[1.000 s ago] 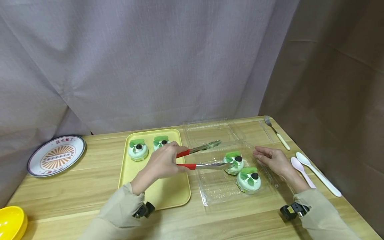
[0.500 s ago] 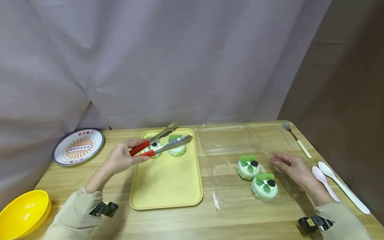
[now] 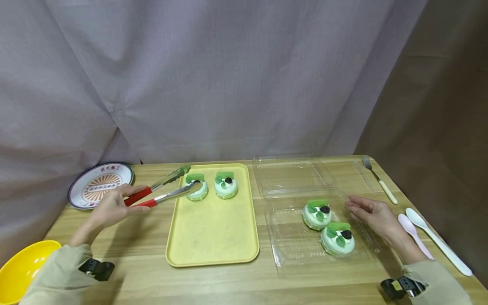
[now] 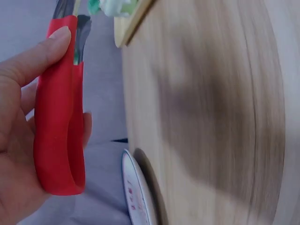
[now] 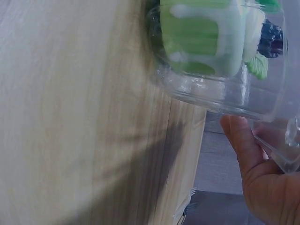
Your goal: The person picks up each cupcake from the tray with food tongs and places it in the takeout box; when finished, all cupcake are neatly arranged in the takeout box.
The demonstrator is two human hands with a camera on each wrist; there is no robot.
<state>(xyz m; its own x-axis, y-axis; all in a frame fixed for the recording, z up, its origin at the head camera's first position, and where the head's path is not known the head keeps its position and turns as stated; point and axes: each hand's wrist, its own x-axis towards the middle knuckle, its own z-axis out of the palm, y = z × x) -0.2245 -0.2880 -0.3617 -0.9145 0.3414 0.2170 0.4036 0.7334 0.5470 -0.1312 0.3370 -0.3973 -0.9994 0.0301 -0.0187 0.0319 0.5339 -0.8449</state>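
Observation:
My left hand [image 3: 114,205] holds metal tongs with red handles [image 4: 58,108], thumb on one handle and fingers on the other. The tongs' arms stand spread with nothing between them. One tong tip overlaps the left of two pale green cakes [image 3: 196,189] on the yellow tray [image 3: 213,237]; the second cake [image 3: 226,186] is beside it. My right hand [image 3: 375,216] rests with extended fingers at the right edge of a clear plastic container [image 3: 291,250], whose lid lies back. Inside are two similar cakes, one farther back [image 3: 316,216] and one nearer [image 3: 337,241], topped with green leaves and a blackberry.
A patterned plate [image 3: 87,195] stands at the back left, and a yellow bowl [image 3: 23,271] at the front left. Along the right edge lie a fork [image 3: 383,184], a pink spoon [image 3: 413,233] and a white spoon [image 3: 438,241]. A grey curtain [image 3: 228,84] hangs behind.
My left hand has drawn the tongs left, from over the container back across the tray to its left side. The right hand stays at the container. The head view has shifted.

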